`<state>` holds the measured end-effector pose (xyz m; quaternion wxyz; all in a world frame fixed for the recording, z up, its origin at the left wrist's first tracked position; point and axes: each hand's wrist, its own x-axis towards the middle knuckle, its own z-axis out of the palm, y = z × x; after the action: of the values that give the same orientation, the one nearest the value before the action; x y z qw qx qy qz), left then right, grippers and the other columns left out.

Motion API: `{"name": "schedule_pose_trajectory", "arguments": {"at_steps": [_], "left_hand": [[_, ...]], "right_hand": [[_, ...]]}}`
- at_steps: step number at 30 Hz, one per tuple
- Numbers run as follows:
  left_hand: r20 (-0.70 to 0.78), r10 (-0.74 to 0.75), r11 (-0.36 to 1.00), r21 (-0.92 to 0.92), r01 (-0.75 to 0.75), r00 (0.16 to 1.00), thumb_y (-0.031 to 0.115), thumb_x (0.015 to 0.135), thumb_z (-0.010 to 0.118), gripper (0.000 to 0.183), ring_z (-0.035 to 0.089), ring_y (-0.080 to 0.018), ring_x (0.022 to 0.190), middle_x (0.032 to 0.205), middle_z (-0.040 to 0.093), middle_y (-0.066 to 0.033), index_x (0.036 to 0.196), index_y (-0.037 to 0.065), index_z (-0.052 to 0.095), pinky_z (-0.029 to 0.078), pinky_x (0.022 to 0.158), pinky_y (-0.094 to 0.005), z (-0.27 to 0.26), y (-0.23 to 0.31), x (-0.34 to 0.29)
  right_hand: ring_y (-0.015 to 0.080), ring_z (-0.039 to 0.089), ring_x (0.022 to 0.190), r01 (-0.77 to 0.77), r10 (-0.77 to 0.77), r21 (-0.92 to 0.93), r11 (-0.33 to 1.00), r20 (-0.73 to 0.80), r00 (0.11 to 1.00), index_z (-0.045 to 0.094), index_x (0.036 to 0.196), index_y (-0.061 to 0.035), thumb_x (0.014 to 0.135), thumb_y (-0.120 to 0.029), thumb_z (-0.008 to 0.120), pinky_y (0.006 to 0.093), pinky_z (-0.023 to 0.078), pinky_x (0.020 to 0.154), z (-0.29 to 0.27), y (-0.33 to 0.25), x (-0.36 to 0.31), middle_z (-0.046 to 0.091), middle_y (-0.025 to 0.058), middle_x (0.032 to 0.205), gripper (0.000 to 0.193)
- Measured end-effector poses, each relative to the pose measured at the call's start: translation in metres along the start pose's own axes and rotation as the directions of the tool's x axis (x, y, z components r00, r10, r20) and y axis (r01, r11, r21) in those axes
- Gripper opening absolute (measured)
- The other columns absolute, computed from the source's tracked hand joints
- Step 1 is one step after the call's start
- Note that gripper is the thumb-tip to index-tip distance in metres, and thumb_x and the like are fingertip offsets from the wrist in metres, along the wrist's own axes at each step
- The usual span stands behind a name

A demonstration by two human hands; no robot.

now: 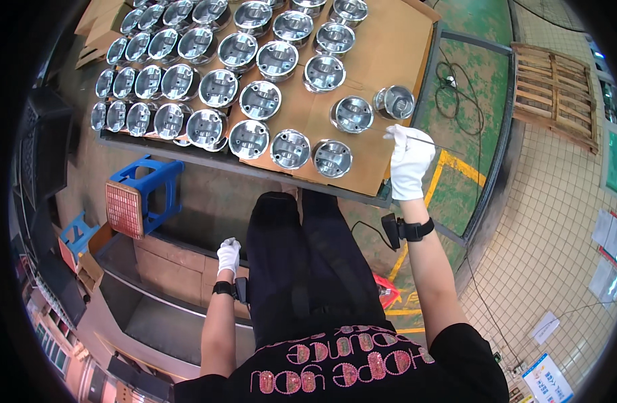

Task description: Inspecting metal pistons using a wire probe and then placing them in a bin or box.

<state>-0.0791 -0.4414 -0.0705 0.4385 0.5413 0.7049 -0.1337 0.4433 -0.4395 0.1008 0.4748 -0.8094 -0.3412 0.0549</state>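
Gloved in white, my right hand [410, 163] is closed around a thin dark metal rod [427, 141] by the table's right edge. Just beyond its fingers, a shiny round metal piston [394, 103] lies tilted. To the left of that hand are another piston [352, 114] and one nearer the front edge [333, 158]. Low beside my left leg, my left hand [228, 256], also in a white glove, has its fingers curled in. Whether anything is inside them is hidden.
Rows of similar pistons [260, 100] cover the cardboard-topped table [382, 47]. A blue stool [150, 188] with a woven-looking seat stands at left. A wooden pallet [557, 94] leans by the tiled wall at right. Cable [456, 101] lies coiled on the green floor.
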Motion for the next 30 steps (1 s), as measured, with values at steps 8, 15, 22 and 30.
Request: {"name": "schedule_pose_trajectory", "arguments": {"at_steps": [8, 15, 22, 30], "left_hand": [[-0.03, 0.03, 0.998, -0.05, -0.031, 0.999, 0.023, 0.099, 0.062, 0.034, 0.072, -0.0295, 0.108, 0.116, 0.074, -0.0201, 0.123, 0.0, 0.07, 0.055, 0.094, -0.037, 0.0, 0.002, 0.007], [-0.003, 0.03, 0.999, -0.042, -0.03, 1.0, 0.023, 0.099, 0.063, 0.034, 0.071, -0.0293, 0.11, 0.117, 0.074, -0.0197, 0.125, 0.0, 0.069, 0.054, 0.096, -0.0367, 0.01, 0.003, 0.007], [-0.006, -0.02, 0.987, -0.158, 0.019, 1.0, 0.021, 0.1, 0.063, 0.034, 0.071, -0.0291, 0.109, 0.118, 0.074, -0.0183, 0.126, 0.0, 0.068, 0.054, 0.096, -0.0365, 0.013, -0.033, 0.009], [0.022, -0.023, 0.989, -0.142, 0.026, 0.999, 0.024, 0.101, 0.064, 0.035, 0.071, -0.0285, 0.109, 0.117, 0.074, -0.0191, 0.125, 0.0, 0.069, 0.054, 0.096, -0.0366, 0.015, -0.014, 0.009]], "right_hand": [[0.0244, 0.069, 0.07, 0.423, -0.295, -0.399, 0.813, 0.344, 0.891, 0.079, 0.083, -0.0092, 0.094, -0.024, 0.069, 0.0394, 0.053, 0.071, 0.02, 0.035, 0.014, 0.073, 0.0055, 0.072, 0.021], [0.0256, 0.073, 0.07, 0.202, -0.176, -0.267, 0.942, 0.116, 0.977, 0.078, 0.088, -0.0028, 0.097, -0.018, 0.065, 0.0357, 0.056, 0.07, 0.01, 0.024, 0.044, 0.076, 0.0096, 0.075, 0.023], [0.0271, 0.07, 0.071, 0.376, -0.368, -0.341, 0.862, 0.091, 0.925, 0.08, 0.08, -0.0101, 0.091, -0.021, 0.074, 0.0392, 0.054, 0.074, 0.033, 0.025, 0.04, 0.075, 0.0066, 0.075, 0.016], [0.0273, 0.068, 0.078, 0.308, -0.285, -0.236, 0.922, 0.126, 0.95, 0.076, 0.071, -0.0088, 0.089, -0.027, 0.076, 0.0421, 0.05, 0.08, 0.063, 0.032, 0.026, 0.072, 0.0068, 0.072, 0.025]]}}
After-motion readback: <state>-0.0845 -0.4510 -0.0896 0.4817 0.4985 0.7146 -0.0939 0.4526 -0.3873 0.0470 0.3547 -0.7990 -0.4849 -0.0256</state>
